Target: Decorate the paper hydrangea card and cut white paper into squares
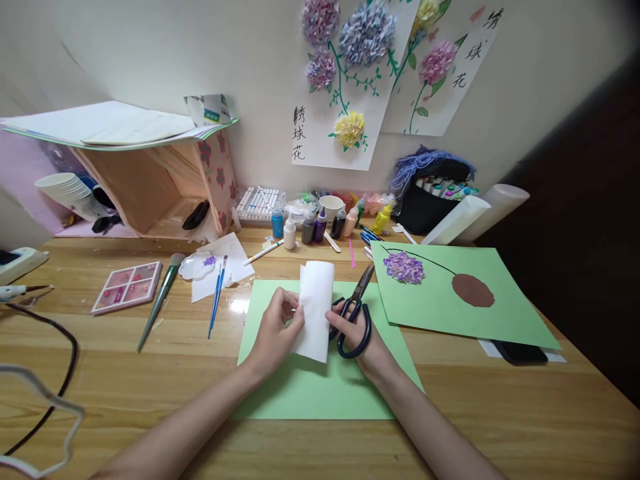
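Note:
A folded piece of thin white paper (316, 313), perhaps tissue, stands upright between both hands. My left hand (277, 330) pinches its left edge with thumb and fingers. In my right hand (369, 352) rests a pair of black-handled scissors (357, 301), blades pointing up and away and looking closed. The right thumb also touches the paper's right edge; the right fingers are partly hidden behind it and the handles. Beneath both hands lies a light green sheet (320, 400). To the right, another green sheet (450, 327) bears a purple textured flower (404, 267) and a brown oval (473, 291).
Paint bottles (320, 227) and a box of markers (259, 203) line the wall. On the left are thin brushes (218, 297), a large brush (160, 303), a pink palette (127, 287) and a black cable (70, 333). Paper rolls (457, 220) lie back right.

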{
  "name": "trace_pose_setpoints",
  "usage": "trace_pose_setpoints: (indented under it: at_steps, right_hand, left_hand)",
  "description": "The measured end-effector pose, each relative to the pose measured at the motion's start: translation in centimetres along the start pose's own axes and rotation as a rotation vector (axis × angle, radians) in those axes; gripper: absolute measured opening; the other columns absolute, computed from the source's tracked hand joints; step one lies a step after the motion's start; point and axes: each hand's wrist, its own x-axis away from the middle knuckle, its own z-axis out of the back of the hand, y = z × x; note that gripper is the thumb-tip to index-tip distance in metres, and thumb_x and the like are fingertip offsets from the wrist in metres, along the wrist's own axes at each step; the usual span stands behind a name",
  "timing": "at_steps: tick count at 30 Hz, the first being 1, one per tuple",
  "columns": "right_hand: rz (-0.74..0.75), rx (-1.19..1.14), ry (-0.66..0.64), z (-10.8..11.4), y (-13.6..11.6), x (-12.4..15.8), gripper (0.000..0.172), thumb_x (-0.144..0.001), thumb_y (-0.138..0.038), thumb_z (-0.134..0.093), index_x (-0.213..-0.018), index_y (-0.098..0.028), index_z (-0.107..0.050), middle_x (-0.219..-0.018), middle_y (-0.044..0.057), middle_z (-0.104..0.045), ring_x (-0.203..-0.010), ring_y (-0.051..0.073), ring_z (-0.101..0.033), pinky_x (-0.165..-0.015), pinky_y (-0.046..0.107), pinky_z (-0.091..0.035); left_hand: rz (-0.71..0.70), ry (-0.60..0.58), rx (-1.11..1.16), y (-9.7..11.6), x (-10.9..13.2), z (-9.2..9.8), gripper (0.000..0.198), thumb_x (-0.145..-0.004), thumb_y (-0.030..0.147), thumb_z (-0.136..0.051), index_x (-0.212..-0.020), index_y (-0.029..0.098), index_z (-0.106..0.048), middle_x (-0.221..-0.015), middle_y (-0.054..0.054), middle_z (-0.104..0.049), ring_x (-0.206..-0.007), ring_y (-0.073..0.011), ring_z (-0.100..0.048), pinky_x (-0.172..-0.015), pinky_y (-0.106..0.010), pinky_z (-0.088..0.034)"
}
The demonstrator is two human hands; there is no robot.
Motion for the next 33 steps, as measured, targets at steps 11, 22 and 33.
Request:
trace_pose_setpoints:
  at_steps: [11, 22, 33]
  right_hand:
    - [0.093, 0.095, 0.054, 0.3, 0.3, -0.3, 0.045, -0.049, -0.032, -0.084, -0.074, -0.020, -0.049, -0.061, -0.005, -0.058, -0.057, 0.013, -0.055, -0.056, 0.027, -0.044]
    - [0.202, 0.210, 0.126, 1.2, -0.9, -1.0, 0.040, -0.054, -0.042, -0.079, -0.068, -0.018, -0.051, -0.060, -0.002, -0.057, -0.056, 0.014, -0.055, -0.055, 0.027, -0.045]
    - [0.262, 0.198, 0.173, 2.6, -1.1, -1.5, 0.039, -0.055, -0.032, -0.081, -0.071, -0.019, -0.049, -0.068, -0.001, -0.060, -0.062, 0.016, -0.060, -0.063, 0.030, -0.050]
  left_hand:
    - [0.251, 0.032, 0.139, 0.2, -0.1, -0.8, 0.028, -0.079, 0.041, -0.057, -0.090, 0.020, -0.043, -0.095, -0.004, -0.056, -0.089, -0.0175, -0.056, -0.074, -0.029, -0.044]
    - [0.145, -0.021, 0.116, -0.1, -2.9, -3.6, 0.029, -0.076, 0.036, -0.062, -0.095, 0.016, -0.055, -0.096, -0.007, -0.064, -0.091, -0.0208, -0.058, -0.078, -0.030, -0.045]
    - [0.184, -0.076, 0.074, -0.8, -2.1, -3.8, 0.028, -0.083, 0.043, -0.052, -0.093, 0.017, -0.056, -0.090, -0.003, -0.062, -0.081, -0.0172, -0.054, -0.068, -0.024, -0.042]
